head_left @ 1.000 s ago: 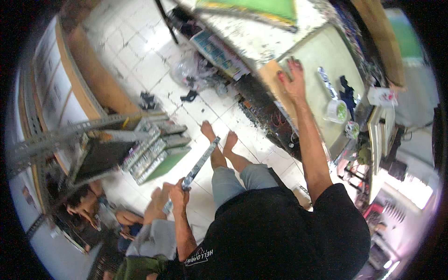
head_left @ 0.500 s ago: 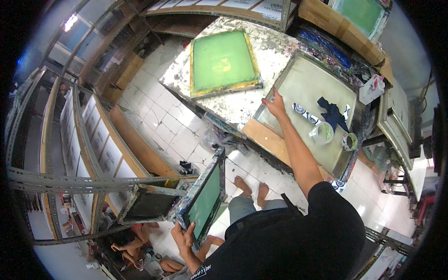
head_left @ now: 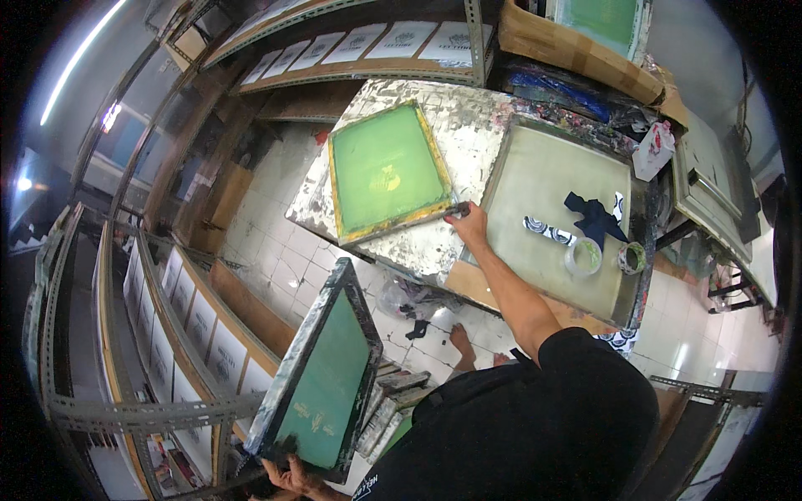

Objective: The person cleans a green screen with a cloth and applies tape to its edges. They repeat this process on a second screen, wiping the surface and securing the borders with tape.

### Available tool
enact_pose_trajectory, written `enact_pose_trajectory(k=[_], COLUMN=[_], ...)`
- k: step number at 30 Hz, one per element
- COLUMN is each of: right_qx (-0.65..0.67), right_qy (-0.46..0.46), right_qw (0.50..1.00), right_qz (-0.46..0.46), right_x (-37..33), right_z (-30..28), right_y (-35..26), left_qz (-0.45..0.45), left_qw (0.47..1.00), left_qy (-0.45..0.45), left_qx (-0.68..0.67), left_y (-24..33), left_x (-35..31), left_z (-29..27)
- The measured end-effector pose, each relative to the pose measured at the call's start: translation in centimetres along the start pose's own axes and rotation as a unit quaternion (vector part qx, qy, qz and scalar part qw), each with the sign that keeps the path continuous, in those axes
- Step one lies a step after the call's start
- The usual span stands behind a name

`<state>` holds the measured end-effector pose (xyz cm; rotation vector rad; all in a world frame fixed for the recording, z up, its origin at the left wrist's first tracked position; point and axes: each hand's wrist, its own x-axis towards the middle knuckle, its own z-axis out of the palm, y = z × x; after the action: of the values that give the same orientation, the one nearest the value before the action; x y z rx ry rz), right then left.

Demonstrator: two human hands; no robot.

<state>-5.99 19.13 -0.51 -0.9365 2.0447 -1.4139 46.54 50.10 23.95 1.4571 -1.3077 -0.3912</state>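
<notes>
My left hand (head_left: 291, 478) grips the lower edge of a dark-framed printing screen (head_left: 326, 380) with teal-green mesh, held tilted upright at my left side. My right arm reaches forward over the table, and my right hand (head_left: 470, 227) is closed on the near right corner of a second printing screen (head_left: 388, 167). That one has bright green mesh, a yellow-stained frame and a small pale yellow print; it lies on the paint-flecked white tabletop (head_left: 480, 113). Right of this hand lies a large shallow tray-like frame (head_left: 535, 175) with a greyish surface.
On the tray-like frame are tape rolls (head_left: 583, 256), a dark cloth (head_left: 595, 219) and a patterned strip (head_left: 549, 230). Metal racks with printed white sheets (head_left: 363, 42) stand ahead and left. More frames (head_left: 393, 409) lean low beside me. A cardboard box (head_left: 576, 42) sits at the back right.
My right hand has moved left from the tray-like frame's edge to the bright green screen's corner. The dark-framed screen in my left hand has swung so its mesh faces me more.
</notes>
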Motion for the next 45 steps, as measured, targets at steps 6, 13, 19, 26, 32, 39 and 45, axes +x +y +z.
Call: enact_pose_trajectory(k=[6,13,19,26,32,39,45], right_qx=[-0.195,-0.193,-0.241,-0.187,-0.125,0.124,-0.219], right_qy=[-0.074,-0.109,-0.164,-0.256,-0.118,-0.019,0.129], right_qw=[0.974,0.970,0.944,0.943,0.971,0.991,0.962], right_qz=[-0.083,-0.100,-0.153,-0.104,-0.164,-0.055,-0.099], right_x=[-1.3,-4.4,-2.6,-2.0,-2.1,-2.3,-4.3], right_z=[3.2,9.5,13.9,13.6,7.0,-3.7,-10.6], right_y=[-3.4,-5.3,-6.0,-8.7,-5.2,-2.7,0.1], left_qz=[0.258,0.154,0.137,0.050,0.054,0.062,-0.075], left_qw=[0.912,0.869,0.909,0.942,0.943,0.910,0.902], left_qy=[0.043,0.257,0.367,0.317,0.190,0.004,0.013], left_qx=[0.318,0.394,0.141,-0.093,-0.268,-0.410,-0.424], left_y=[-9.9,-13.3,-8.5,-5.2,-2.2,1.9,8.0], left_x=[3.6,4.3,9.8,13.6,18.4,23.5,23.1], left_z=[-10.2,-11.4,-5.9,-3.6,1.0,12.7,22.2])
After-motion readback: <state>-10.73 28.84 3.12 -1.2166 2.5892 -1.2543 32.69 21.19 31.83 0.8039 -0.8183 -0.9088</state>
